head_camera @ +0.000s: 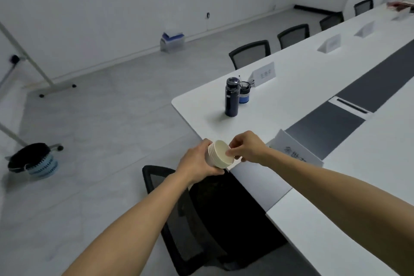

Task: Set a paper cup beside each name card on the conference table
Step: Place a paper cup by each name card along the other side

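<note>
Because the cups are nested tightly, the left hand [197, 161] is wrapping around the stack of paper cups [218, 154] and holding it sideways over the counter's near edge, mouths turned toward the right hand [245, 147]. That tilt is putting the rims where the other hand can work them: the right fingertips [230, 152] are pinching at the rim of the outermost cup, closed on that edge, apparently to peel one cup free. No cup is sitting on the counter [280, 96] yet, so the task seems to be at its beginning.

Just at 3 o'clock from the hands, the nearest name card [295, 149] is standing as a folded tent close to the counter's edge; separating a cup here makes sense, since the first spot to fill is right beside it. A black mesh chair [170, 208] is tucked below at 6 o'clock.

Further out, at 12 o'clock, a dark water bottle [231, 96] is standing upright with a pen holder [244, 93] touching or just beside it, and a second name card [264, 74] is standing just behind them. More cards [330, 43] are trailing off toward 1 o'clock along the counter's left side, each facing its own chair. Each will likely need a cup, which explains carrying the whole stack rather than one.
</note>
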A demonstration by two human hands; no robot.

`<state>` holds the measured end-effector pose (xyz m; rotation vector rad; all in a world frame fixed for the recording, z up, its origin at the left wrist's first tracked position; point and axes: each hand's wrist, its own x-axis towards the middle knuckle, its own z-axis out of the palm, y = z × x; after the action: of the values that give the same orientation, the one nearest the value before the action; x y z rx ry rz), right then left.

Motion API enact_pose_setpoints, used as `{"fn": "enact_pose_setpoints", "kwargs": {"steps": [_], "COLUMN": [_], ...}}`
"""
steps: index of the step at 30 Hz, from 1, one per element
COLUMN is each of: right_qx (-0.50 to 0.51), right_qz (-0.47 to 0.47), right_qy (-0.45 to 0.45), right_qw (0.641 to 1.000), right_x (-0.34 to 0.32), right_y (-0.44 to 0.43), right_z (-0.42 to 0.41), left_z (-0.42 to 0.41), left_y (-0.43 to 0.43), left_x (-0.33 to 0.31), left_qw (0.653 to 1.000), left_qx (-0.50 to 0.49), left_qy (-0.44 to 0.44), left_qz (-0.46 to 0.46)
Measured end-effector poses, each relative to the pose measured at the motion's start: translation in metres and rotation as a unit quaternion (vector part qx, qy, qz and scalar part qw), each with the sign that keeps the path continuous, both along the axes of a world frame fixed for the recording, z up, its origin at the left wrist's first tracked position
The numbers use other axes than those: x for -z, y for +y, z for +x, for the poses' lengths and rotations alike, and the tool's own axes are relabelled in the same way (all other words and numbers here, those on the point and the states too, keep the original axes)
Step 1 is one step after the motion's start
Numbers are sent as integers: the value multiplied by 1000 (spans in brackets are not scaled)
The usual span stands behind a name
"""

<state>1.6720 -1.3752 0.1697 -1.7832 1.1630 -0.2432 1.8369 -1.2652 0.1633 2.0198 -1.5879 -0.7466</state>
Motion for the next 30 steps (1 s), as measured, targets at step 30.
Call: {"fn": "enact_pose_setpoints", "kwargs": {"steps": [30], "right_qx": [382], "right_qz": [-3], "right_qy": [95], "right_qw": [919], "right_x": [104], "right_y": [-260], "right_z": [-215], "left_z": [-105], "left_y": [-244], "left_x": [74], "left_qw": [984], "left_qx": [72], "left_qy": [-13], "left_qz": [163]}}
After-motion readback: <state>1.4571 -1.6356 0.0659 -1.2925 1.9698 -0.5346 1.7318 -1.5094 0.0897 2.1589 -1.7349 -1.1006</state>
